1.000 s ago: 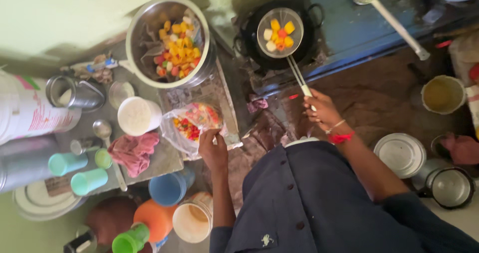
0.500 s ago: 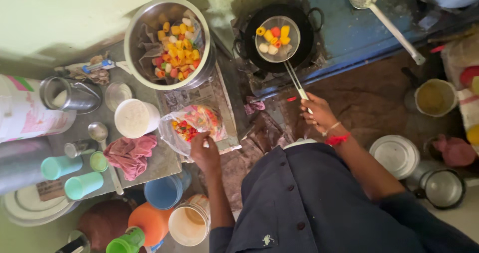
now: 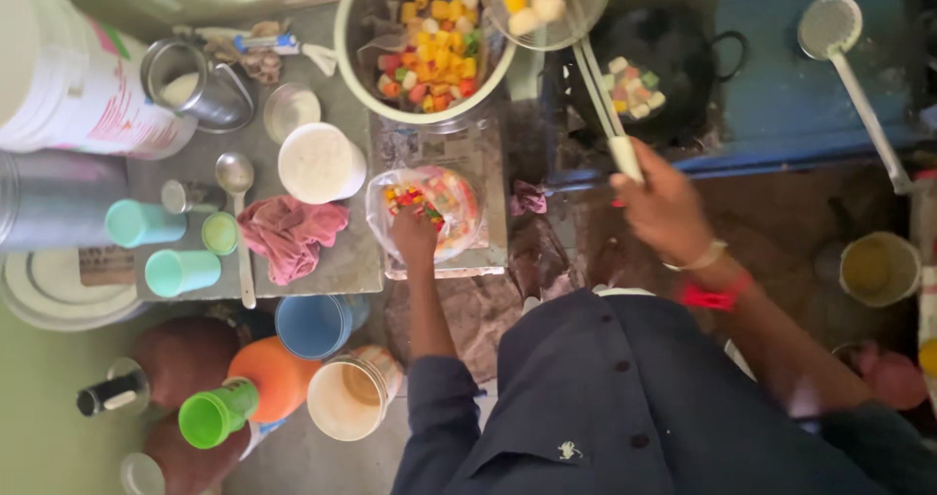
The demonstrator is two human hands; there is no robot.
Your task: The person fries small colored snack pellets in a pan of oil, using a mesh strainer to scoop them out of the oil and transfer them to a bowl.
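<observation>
Reaching into the clear plastic bag of coloured snack pieces (image 3: 429, 212), the left hand (image 3: 414, 233) has its fingers buried among the pieces, so its grip cannot be told. The right hand (image 3: 662, 202) is closed around the white handle of the round wire-mesh skimmer (image 3: 547, 7), whose basket is cut off by the top edge and hangs between the big steel bowl of fried pieces (image 3: 425, 46) and the black frying pan (image 3: 654, 70). Blur softens the pan's contents. On the grey counter (image 3: 332, 270), cups, a pink cloth (image 3: 290, 233) and a white container (image 3: 320, 163) crowd the bag's left side.
</observation>
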